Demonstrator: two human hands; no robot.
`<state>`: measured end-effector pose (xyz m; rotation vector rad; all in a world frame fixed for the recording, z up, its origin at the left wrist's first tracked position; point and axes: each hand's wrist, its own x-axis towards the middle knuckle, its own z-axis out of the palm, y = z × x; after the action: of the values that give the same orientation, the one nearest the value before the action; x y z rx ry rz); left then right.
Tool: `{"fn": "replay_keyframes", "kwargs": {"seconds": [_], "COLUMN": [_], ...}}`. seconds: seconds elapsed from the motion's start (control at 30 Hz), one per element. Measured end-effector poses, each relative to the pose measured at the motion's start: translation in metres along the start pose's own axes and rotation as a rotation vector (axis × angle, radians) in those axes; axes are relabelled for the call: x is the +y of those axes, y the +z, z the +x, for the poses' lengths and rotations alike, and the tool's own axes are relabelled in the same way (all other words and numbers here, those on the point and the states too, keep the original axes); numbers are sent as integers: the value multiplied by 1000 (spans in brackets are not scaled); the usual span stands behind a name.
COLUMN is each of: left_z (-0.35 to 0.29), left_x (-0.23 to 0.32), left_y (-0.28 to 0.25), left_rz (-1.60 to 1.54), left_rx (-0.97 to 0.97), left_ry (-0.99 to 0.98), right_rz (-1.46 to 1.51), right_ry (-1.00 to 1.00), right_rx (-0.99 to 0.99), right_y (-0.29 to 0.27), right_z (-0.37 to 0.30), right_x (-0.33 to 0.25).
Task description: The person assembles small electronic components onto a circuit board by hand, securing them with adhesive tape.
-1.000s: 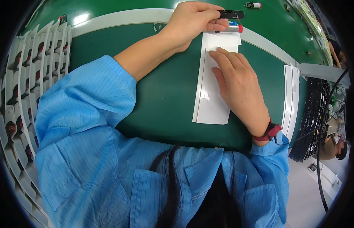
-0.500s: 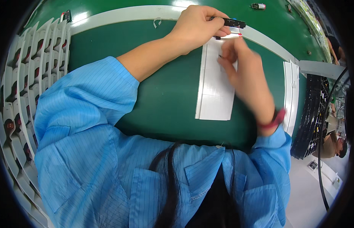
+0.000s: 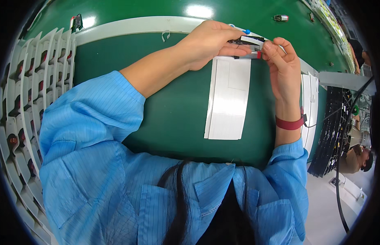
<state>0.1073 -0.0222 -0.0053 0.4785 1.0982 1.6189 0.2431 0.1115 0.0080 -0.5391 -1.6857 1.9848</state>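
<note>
At the far side of the mat, my left hand (image 3: 210, 44) is closed on a narrow black part (image 3: 235, 41). A silver cylinder with a red end (image 3: 253, 55), battery-like in look, sits just below that part at the fingertips; how the two are joined I cannot make out. My right hand (image 3: 284, 67) pinches the right end of a thin white strip (image 3: 253, 39), which lies along the black part. Beneath both hands lies a stack of white sheets (image 3: 228, 100), reaching toward me. My fingers partly hide the held pieces.
White trays with red-and-black pieces (image 3: 33, 90) stand at the left. A curled white scrap (image 3: 165, 36) lies on the mat's far border. Beyond it is a small silver-and-red part (image 3: 281, 18). Black trays (image 3: 331, 126) and a hanging black cable (image 3: 340, 179) are at the right.
My right hand has moved from over the white sheets up and right to the held part. A white strip now shows between the hands. The whole view has shifted slightly downward.
</note>
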Motion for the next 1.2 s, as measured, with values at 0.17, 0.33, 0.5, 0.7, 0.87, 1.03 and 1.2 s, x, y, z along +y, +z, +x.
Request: {"fn": "replay_keyframes", "kwargs": {"seconds": [0.17, 0.33, 0.5, 0.7, 0.87, 1.03, 1.2], "left_z": [-4, -1, -1, -2, -2, -1, -4], "left_x": [2, 0, 0, -2, -2, -3, -4], "left_y": [-2, -2, -2, -4, -3, -4, 1], "left_rz": [21, 46, 92, 62, 79, 113, 118], "left_rx": [-24, -35, -22, -27, -1, 8, 19], "left_ry": [36, 21, 51, 31, 22, 57, 60], "right_rz": [-47, -81, -149, -239, -230, -293, -372], "right_ry": [-50, -50, -102, -228, -198, -238, -297], "right_rx": [-42, -41, 0, 4, 16, 21, 39], "right_y": [-2, -2, 2, 8, 10, 9, 11], "right_z": [5, 6, 4, -1, -2, -1, -2], "right_x": [5, 4, 4, 8, 5, 6, 6]}}
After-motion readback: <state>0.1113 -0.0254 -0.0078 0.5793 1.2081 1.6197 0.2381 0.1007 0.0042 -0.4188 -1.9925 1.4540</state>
